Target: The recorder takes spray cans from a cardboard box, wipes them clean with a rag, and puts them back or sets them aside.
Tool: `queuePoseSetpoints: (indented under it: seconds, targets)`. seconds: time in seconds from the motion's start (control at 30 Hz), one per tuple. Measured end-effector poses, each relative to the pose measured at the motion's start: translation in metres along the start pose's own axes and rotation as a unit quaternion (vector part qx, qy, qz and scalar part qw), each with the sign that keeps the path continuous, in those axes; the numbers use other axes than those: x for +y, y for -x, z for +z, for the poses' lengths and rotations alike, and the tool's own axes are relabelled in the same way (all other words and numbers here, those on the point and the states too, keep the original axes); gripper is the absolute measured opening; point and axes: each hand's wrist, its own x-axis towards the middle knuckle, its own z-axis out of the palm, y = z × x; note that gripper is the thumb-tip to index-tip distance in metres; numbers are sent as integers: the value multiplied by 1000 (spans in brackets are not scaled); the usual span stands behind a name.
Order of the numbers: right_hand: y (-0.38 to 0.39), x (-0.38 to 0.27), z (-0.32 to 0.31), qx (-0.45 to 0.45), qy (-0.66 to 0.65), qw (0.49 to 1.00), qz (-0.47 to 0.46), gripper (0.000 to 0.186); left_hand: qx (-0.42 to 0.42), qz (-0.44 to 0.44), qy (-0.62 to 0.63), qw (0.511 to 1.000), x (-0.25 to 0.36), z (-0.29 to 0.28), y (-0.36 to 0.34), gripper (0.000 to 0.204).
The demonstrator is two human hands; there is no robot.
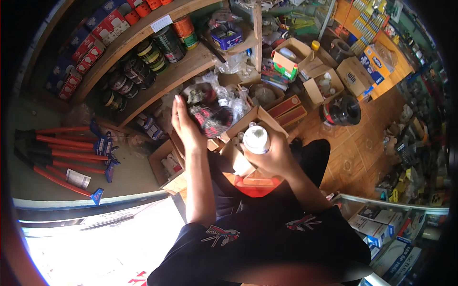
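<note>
A crumpled dark cloth [212,117] with red and grey patches, smeared by motion, is held in my left hand [189,131]. The fingers of that hand lie along the cloth's left side, and its thumb is hidden. My right hand [277,156] is wrapped round a can [256,139], with its round white top facing up. The cloth and the can are apart. Below both hands stands an open cardboard box [237,159] with several white-topped cans [238,137] in it.
Wooden shelves [186,71] with paint tins run along the left. Orange-handled tools [71,150] lie on a grey surface. Another box [160,164] holds white cylinders. Cardboard boxes [324,86] and a black coil [342,110] stand on the tiled floor. A glass case [381,205] is at lower right.
</note>
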Motion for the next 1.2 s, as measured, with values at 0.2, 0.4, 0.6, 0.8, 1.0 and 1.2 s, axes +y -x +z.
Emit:
queuePoseSetpoints:
  seconds: [0.2, 0.4, 0.6, 0.8, 1.0, 1.2]
  targets:
    - [-12, 28, -12, 63, -243, 968, -21, 46, -316, 249, -330, 854, -3, 71, 84, 9]
    - [-8, 29, -15, 96, 49, 994, -13, 40, -175, 201, -463, 845, 25, 60, 91, 13]
    - [-6, 34, -12, 109, 88, 989, -48, 29, -34, 204, -377, 903, 35, 60, 74, 27]
    - [-14, 48, -17, 182, 6, 978, -97, 43, -301, 243, -462, 798, -2, 80, 103, 39]
    - [7, 54, -36, 188, 126, 974, -7, 45, -248, 126, -488, 827, 28, 42, 78, 15]
    - [10, 58, -35, 128, 131, 982, -40, 45, -254, 44, -365, 894, 14, 32, 67, 18]
